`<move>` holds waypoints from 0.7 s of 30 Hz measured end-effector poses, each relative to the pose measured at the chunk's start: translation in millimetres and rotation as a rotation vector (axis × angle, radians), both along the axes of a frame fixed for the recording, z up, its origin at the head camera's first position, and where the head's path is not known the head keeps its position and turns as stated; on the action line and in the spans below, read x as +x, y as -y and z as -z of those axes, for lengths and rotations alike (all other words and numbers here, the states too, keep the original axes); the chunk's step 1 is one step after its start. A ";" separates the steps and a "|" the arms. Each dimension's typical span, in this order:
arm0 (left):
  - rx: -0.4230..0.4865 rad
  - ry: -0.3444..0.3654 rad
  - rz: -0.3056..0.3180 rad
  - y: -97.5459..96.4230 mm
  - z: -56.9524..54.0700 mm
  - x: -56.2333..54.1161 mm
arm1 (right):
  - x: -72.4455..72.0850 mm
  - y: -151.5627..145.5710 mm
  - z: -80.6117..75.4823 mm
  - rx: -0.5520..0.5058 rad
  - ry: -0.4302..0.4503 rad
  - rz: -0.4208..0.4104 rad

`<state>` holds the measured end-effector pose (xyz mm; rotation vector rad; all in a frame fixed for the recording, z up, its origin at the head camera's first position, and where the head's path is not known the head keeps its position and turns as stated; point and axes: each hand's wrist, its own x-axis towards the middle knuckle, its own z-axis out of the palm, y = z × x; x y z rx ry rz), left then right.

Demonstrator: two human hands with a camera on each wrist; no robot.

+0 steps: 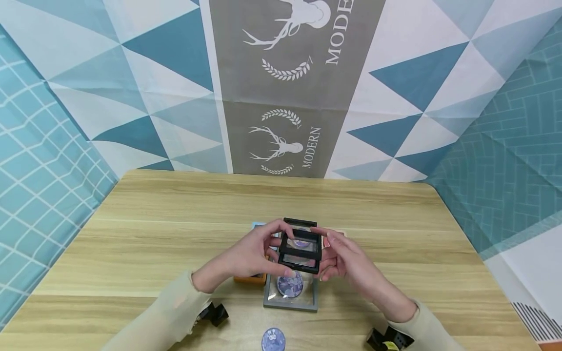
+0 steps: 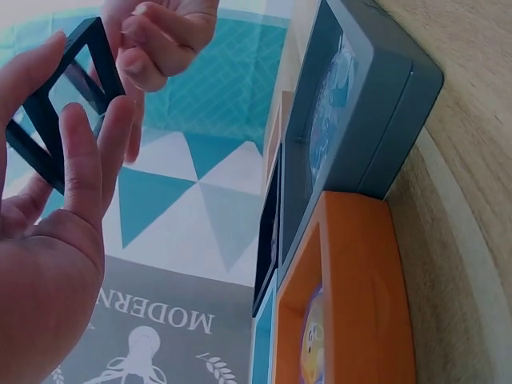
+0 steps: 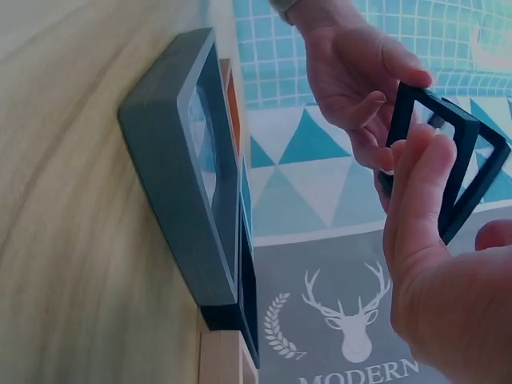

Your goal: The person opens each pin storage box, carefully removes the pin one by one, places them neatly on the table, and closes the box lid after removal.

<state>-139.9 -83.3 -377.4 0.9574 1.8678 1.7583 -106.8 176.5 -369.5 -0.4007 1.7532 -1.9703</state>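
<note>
A small black display frame (image 1: 303,254) with clear film windows is held above the table, its two halves spread apart at an angle. My left hand (image 1: 259,251) grips it from the left, thumb at the near edge and fingers at the far side. From the right, my right hand (image 1: 347,256) holds its edge with the fingertips. The right wrist view shows both halves of the black frame (image 3: 462,152) between the hands. Below lies a grey display frame (image 1: 291,307) with a round purple badge (image 1: 290,284) inside. The held frame's film looks bare.
An orange frame (image 2: 360,264) lies beside the grey one, partly under my left hand. Behind are another black frame (image 1: 300,221), a light blue frame (image 1: 257,224) and a pale pink frame (image 3: 222,356). One loose round badge (image 1: 273,340) lies near the table's front.
</note>
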 end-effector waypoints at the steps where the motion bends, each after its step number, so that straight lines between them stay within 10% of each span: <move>1: -0.002 -0.002 -0.004 -0.3 0.0 0.4 | -0.1 -0.2 0.4 -0.021 0.003 -0.009; 14: -0.022 0.031 0.011 -1.6 0.1 0.5 | 0.3 0.0 -3.2 0.049 0.034 0.048; 21: -0.124 0.178 -0.160 -0.5 -0.8 -4.4 | -5.4 -3.4 1.6 0.114 -0.036 0.083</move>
